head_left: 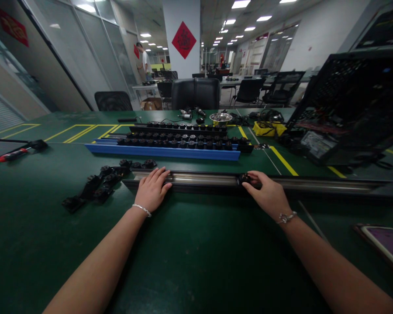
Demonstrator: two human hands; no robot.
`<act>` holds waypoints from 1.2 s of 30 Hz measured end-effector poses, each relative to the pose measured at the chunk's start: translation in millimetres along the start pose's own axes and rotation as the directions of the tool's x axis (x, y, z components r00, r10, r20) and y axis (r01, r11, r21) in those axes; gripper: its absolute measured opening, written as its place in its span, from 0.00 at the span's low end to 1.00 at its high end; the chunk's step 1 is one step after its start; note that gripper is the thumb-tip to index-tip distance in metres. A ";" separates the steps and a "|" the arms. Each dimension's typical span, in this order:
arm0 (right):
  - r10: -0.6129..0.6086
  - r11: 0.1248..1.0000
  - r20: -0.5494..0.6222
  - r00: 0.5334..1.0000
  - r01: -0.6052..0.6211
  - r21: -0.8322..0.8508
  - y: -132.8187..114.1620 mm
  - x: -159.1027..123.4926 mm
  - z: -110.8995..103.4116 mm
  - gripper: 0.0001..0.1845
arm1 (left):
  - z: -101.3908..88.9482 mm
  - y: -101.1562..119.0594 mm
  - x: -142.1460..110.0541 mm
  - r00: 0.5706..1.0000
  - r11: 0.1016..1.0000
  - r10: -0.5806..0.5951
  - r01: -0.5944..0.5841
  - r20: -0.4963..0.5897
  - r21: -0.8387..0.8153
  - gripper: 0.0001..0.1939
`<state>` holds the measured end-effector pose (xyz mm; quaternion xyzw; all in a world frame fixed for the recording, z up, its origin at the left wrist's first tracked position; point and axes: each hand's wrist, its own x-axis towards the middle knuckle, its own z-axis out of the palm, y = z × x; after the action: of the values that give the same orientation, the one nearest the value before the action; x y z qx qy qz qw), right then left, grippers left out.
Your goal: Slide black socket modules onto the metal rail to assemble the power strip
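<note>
A long black channel (203, 188) with a shiny metallic inside lies across the green table in front of me. My left hand (152, 187) rests over its left part, fingers stretched out across the channel and thumb apart. In my right hand (265, 191), thumb and fingers pinch a small black socket module (243, 178) at the channel, around its middle. How far the module sits inside the channel is hidden by my fingers. Several loose black socket modules (100, 183) lie in a pile left of my left hand, some touching one another.
Beyond the channel lie a blue rail (163, 151) and rows of black modules (183, 140). A metal bowl (220, 117), yellow box (268, 129) and open computer case (343, 109) stand farther back. A phone (386, 244) lies right; a red-handled tool (13, 155) left. A person (146, 61) stands in the background.
</note>
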<state>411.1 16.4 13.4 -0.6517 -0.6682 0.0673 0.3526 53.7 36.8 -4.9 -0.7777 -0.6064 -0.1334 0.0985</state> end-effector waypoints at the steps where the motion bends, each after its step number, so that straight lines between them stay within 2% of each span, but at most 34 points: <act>1: -0.006 1.000 0.000 1.000 0.006 0.008 -0.7 -0.6 0.6 0.21 | 0.3 -0.1 0.0 1.000 1.000 0.001 -0.001 -0.002 0.000 0.25; 13: -0.075 0.997 0.007 0.997 0.075 0.032 -9.2 -5.8 5.6 0.20 | -2.0 2.0 0.5 1.000 1.000 -0.003 0.003 0.013 -0.001 0.25; 20: -0.149 0.987 0.000 0.989 0.149 0.057 -10.3 -8.7 9.6 0.14 | -0.7 0.9 0.6 1.000 1.000 -0.015 0.015 0.015 -0.010 0.25; 36: -0.363 0.931 0.048 0.931 0.364 -0.014 -17.6 -14.9 15.3 0.14 | -1.8 1.7 0.1 1.000 1.000 -0.007 0.007 0.016 0.001 0.25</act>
<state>386.5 5.9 6.0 -0.5192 -0.7856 0.0076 0.3365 55.1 35.9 -3.1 -0.7767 -0.6099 -0.1271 0.0932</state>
